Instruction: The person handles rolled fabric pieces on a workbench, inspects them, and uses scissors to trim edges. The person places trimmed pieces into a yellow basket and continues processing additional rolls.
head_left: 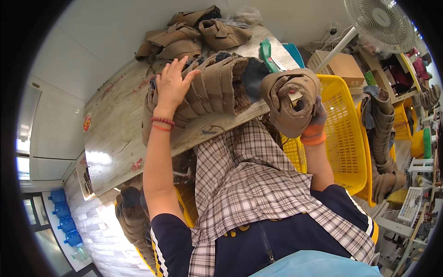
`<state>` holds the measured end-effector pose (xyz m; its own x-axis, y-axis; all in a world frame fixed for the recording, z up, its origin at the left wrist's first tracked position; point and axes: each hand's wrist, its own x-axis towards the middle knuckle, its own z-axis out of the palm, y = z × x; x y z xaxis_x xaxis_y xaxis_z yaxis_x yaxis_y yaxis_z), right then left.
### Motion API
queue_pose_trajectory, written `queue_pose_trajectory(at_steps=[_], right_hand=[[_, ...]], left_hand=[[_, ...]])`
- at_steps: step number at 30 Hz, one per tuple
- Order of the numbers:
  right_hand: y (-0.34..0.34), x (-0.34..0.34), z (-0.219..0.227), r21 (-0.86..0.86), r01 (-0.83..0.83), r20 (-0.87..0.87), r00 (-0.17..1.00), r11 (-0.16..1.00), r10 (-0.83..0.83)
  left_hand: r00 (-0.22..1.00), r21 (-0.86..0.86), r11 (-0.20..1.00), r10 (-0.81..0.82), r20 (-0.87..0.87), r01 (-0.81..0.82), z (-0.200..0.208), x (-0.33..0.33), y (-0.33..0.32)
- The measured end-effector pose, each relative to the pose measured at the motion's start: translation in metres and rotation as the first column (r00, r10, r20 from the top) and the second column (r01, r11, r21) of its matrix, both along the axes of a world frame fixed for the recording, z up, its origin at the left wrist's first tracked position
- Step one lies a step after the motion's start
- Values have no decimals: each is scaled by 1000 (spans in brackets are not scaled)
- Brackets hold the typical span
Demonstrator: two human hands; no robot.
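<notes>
My bare left hand (171, 87), with red bead bracelets at the wrist, lies spread over a row of nested brown shoe uppers (207, 90) on the worktable. Its fingers are apart and grip nothing. In my gloved right hand (316, 124) is a single brown shoe upper (291, 99), held off the table's right end with its fleece-lined opening facing me. The glove is grey with an orange cuff, and its fingers are partly hidden behind the upper. Green-handled scissors (266, 54) rest on the table just behind that upper.
More brown uppers (177, 39) are heaped at the worktable's (115, 124) far side. A yellow plastic basket (348, 143) stands by my right arm, with stacked uppers (384, 134) beyond it. A white fan (380, 21) rises at the upper right. Further uppers (134, 217) sit low on the left.
</notes>
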<state>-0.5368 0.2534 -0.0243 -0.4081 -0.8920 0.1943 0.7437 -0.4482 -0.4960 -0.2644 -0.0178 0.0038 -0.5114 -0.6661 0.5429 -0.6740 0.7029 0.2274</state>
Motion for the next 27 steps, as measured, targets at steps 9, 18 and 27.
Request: queue_pose_trajectory(at_steps=[9,18,27], right_hand=[[-75,28,-15,261,373,-629,766,891,-136],[-155,67,-31,273,-249,-486,798,929,357],[-132,78,-103,215,-11,-729,664,977,168]], left_hand=[[993,-15,995,-101,-53,101,-13,-6,-6],[964,222,942,-226,-139,253,6,18,8],[931,676,669,-66,-360,309,24,32,-51]])
